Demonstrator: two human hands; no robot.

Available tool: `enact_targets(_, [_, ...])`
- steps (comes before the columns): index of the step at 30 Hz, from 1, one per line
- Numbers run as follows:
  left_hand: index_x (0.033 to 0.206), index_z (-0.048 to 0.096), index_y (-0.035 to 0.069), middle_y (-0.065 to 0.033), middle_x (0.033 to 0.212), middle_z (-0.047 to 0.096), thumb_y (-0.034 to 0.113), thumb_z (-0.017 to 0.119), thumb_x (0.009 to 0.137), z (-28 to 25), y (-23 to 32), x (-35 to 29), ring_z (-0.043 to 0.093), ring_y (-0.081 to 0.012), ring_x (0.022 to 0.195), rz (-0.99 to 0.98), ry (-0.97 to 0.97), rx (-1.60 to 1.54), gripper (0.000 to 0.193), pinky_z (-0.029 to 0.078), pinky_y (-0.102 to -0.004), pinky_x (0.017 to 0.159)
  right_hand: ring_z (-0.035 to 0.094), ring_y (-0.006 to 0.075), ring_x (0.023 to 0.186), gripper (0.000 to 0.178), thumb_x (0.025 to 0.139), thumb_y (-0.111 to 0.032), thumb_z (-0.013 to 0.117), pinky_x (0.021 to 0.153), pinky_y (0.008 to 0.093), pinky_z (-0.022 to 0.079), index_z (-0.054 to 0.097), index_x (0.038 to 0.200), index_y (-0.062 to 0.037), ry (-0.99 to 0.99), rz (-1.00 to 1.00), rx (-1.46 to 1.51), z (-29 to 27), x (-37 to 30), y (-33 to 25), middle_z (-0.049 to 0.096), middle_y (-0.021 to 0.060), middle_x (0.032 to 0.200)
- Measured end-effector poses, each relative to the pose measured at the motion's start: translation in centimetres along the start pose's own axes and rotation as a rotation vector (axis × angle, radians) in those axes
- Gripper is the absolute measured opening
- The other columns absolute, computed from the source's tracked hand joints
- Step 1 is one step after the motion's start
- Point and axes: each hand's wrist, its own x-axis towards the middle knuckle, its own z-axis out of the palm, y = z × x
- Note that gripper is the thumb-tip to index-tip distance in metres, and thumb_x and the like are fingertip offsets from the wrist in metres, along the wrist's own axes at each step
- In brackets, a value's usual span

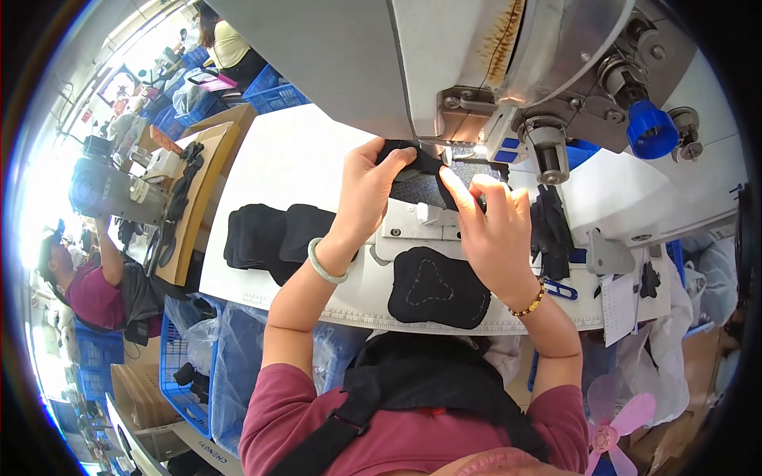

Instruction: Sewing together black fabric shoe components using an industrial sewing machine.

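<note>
My left hand (367,190) pinches the far edge of a black fabric piece (414,181) that lies under the head of a grey sewing machine (476,71). My right hand (492,226) presses the same piece from the right, its forefinger pointing toward the needle area. A pale bangle sits on my left wrist and a beaded bracelet on my right. In front of my hands, on the white table (286,159), lies a black stitched fabric piece (438,287) with white dashed seams.
A stack of black fabric pieces (274,236) lies left on the table, more black pieces (552,230) at the right with blue scissors (559,289). Blue crates (178,373) and plastic bags stand below. Another person (95,289) works at a machine at the left.
</note>
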Motion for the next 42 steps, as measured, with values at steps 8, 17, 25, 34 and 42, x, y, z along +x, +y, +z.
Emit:
enact_targets(8, [0.094,0.063,-0.010,-0.0128,0.088,0.067,0.002,0.061,0.082,-1.4,1.6,2.4,0.066,-0.0167,0.074,-0.161,-0.070,-0.029,0.017,0.055,-0.0257,0.068,0.047,0.0145,0.067,0.049,0.077,-0.005,0.066,0.065,0.0308,0.031,0.059,0.125,-0.0127,-0.029,-0.019,-0.048,-0.1,0.5,-1.0,0.045,0.0027,0.092])
enact_targets(17, [0.094,0.066,-0.003,-0.0100,0.091,0.067,0.004,0.063,0.078,-1.0,1.0,2.7,0.065,-0.0142,0.076,-0.373,-0.260,-0.052,0.018,0.054,-0.0256,0.069,0.048,0.0171,0.074,0.053,0.072,-0.001,0.064,0.068,0.0324,0.035,0.061,0.122,-0.0150,-0.033,-0.059,0.033,0.0,0.1,1.3,0.044,0.0029,0.092])
enact_targets(25, [0.094,0.064,-0.002,-0.0083,0.088,0.066,0.006,0.064,0.079,0.2,0.2,0.9,0.064,-0.0137,0.075,-0.236,-0.127,-0.120,0.018,0.054,-0.0262,0.068,0.050,0.0185,0.076,0.042,0.066,-0.004,0.070,0.065,0.0330,0.040,0.069,0.108,-0.0146,0.185,-0.105,0.149,0.8,-0.9,3.6,0.055,-0.0007,0.091])
enact_targets(34, [0.092,0.064,-0.002,-0.0051,0.088,0.065,0.009,0.062,0.082,1.7,-1.1,-1.5,0.063,-0.0103,0.075,-0.165,0.062,-0.203,0.015,0.050,-0.0237,0.066,0.058,0.0239,0.088,0.039,0.067,0.008,0.066,0.080,0.0337,0.047,0.069,0.103,-0.0051,0.221,0.016,0.216,1.3,-0.9,4.1,0.063,0.0073,0.097])
enact_targets(42, [0.097,0.064,0.000,-0.0027,0.091,0.064,0.009,0.061,0.084,4.5,-3.3,-3.3,0.061,-0.0111,0.080,0.133,0.279,-0.235,0.016,0.050,-0.0248,0.072,0.060,0.0249,0.078,0.016,0.079,0.003,0.063,0.068,0.0300,0.049,0.060,0.095,0.0010,0.344,0.261,0.288,2.5,-1.5,4.1,0.060,0.0136,0.102])
